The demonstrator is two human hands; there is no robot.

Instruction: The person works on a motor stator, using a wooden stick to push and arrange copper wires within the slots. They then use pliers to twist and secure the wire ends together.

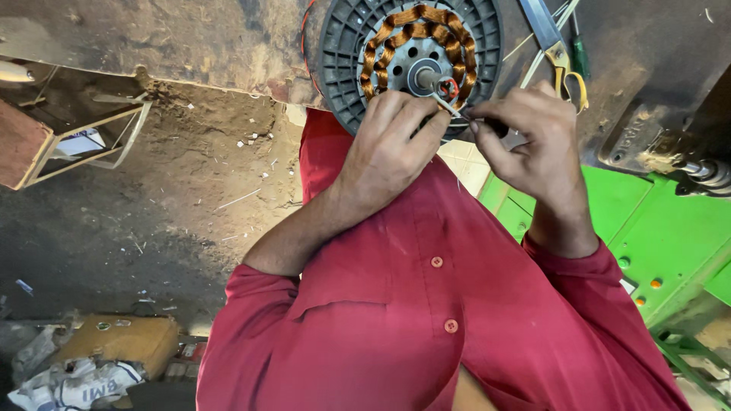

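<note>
Both hands meet at the lower edge of a round motor stator (415, 57), which lies flat on a worn, dusty workbench (190, 38) at the top of the view. Left hand (392, 141) is curled, its fingers bent against the stator's dark grey plastic rim, with thumb and forefinger pinched on a thin white wire (445, 104) that runs out from near the stator's centre. Right hand (537, 141) is also closed, fingertips gripping a slim dark tool (491, 125) whose tip points at that same wire; what kind of tool it is cannot be told.

On the stator, a ring of copper windings (419, 30) loops around a metal hub (422, 76), and small red wires (449, 87) sit just beside the hub. Right of the stator, a pair of scissors with yellow handles (560, 53) lies on the bench, and a green-handled tool (580, 53) rests just beside them. Further right, a dark metal machine part (670, 144) sits at the bench edge, above a bright green machine body (655, 228).

Below the stator, the person's red buttoned shirt (426, 320) fills the middle of the view, sleeves pushed back from the forearms. Left of the stator and below the bench edge lies a dirt floor (152, 228) scattered with small scraps, with a wooden frame (84, 144) on it, and a brown cardboard box (122, 339) and crumpled white packaging (72, 384) well below.
</note>
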